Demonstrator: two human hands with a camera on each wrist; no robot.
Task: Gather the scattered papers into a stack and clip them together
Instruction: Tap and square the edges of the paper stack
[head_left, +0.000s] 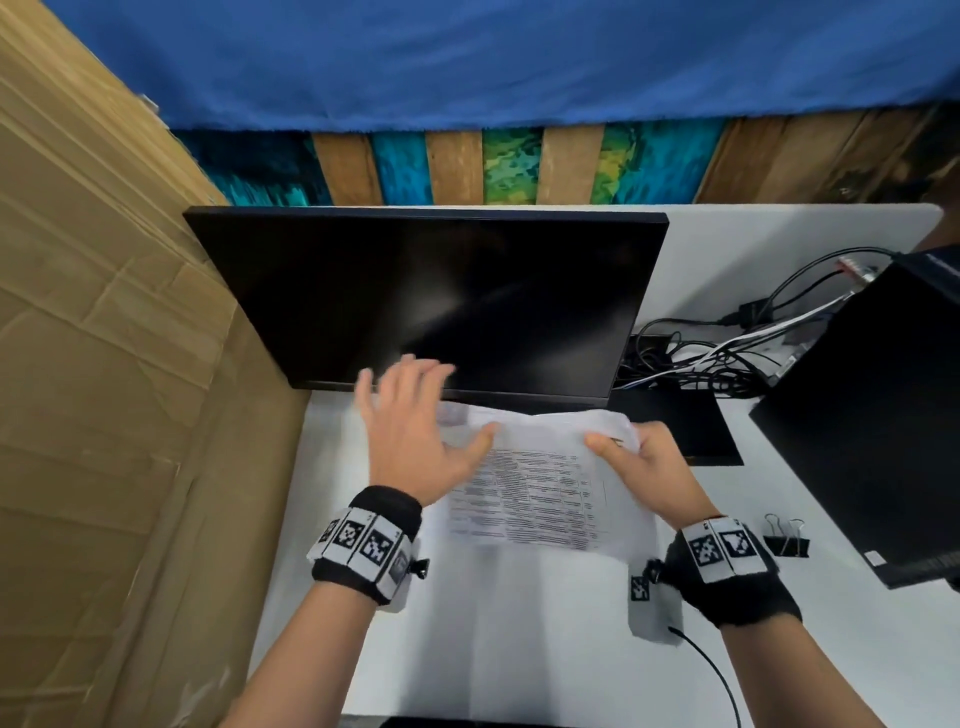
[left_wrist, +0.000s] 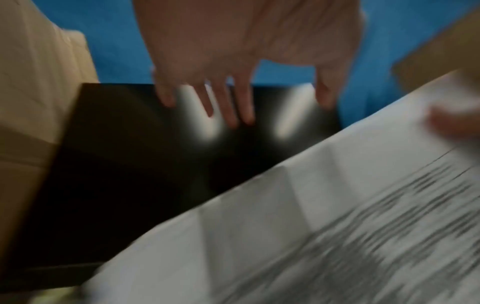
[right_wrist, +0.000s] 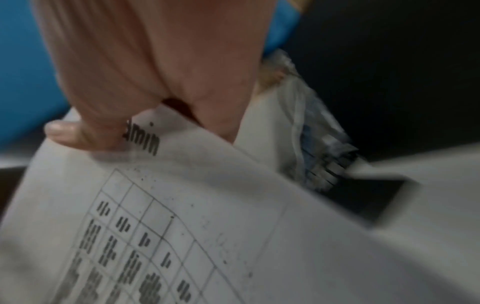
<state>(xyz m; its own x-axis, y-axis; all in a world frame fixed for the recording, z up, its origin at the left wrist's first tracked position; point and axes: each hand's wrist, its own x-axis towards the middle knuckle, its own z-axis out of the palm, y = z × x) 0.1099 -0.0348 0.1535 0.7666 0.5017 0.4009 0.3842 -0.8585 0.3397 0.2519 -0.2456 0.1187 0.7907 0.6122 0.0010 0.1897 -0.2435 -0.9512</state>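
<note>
- The papers (head_left: 540, 499) are the thing to watch: a small sheaf of white printed sheets, lifted at the monitor end and sloping down toward you, just in front of the monitor's (head_left: 431, 296) lower edge.
- The top sheet carries a ruled table with dark rows of text; the print is too blurred to read. In your right wrist view a second, crumpled sheet with bluish print (right_wrist: 319, 148) sticks out behind the top one.
- Your right hand (head_left: 644, 462) grasps the papers at their far right corner, thumb pressed on top of the sheet and fingers curled under it, on the side of the monitor nearest the cables.
- Your left hand (head_left: 415, 431) is released, fingers spread and straight, holding nothing. It hovers over the left end of the papers, in front of the monitor's lower left part. Its thumb lies close to the top sheet; you cannot tell whether it touches.
- From the left wrist view the fingers (left_wrist: 233, 102) show against the dark screen, apart from the paper edge below them; the picture is smeared.
- Two black binder clips (head_left: 786, 535) lie on the white desk (head_left: 519, 623), to the right of the monitor and nearer you, just beside your right wrist, untouched.
- A black computer case (head_left: 872, 415) stands right of the monitor, with a tangle of cables (head_left: 711, 353) between them.
- Left of the monitor stands a cardboard wall (head_left: 93, 364); behind it hangs a blue cloth (head_left: 467, 57).
</note>
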